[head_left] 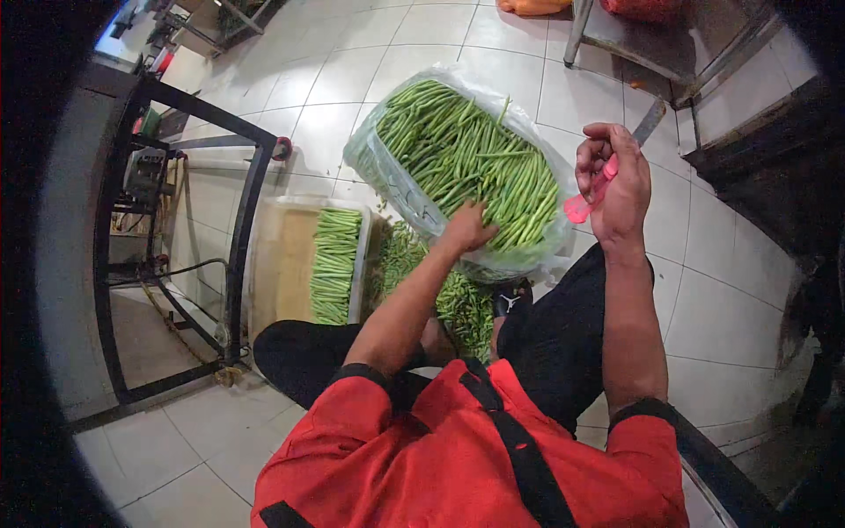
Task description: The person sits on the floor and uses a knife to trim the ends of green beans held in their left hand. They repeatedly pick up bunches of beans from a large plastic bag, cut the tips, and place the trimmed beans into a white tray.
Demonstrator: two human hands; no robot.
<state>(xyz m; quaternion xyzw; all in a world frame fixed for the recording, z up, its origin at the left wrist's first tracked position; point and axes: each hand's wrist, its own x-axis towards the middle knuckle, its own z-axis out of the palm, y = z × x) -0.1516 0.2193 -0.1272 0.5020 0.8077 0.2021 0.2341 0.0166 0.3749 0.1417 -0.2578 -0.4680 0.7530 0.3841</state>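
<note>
My left hand (pixel 470 228) reaches down into green beans (pixel 462 152) piled in a large, clear plastic bag (pixel 409 188) on the floor. Its fingertips are among the pods, so whether they grip any is hidden. Raised at the right of the bag, my right hand (pixel 620 185) holds a knife with a pink handle (pixel 599 188). The knife's blade (pixel 650 122) points up and away from me. A rectangular plastic tub (pixel 280 264) on the left has a row of neatly aligned green beans (pixel 335 264) along its right side.
A heap of bean trimmings (pixel 472 317) lies on the tiled floor (pixel 323 79) between my feet, beside a black shoe (pixel 511 300). The black metal frame (pixel 247 218) of a stand rises at left. A metal-legged table (pixel 577 33) and an orange bag (pixel 535 6) are at the far right.
</note>
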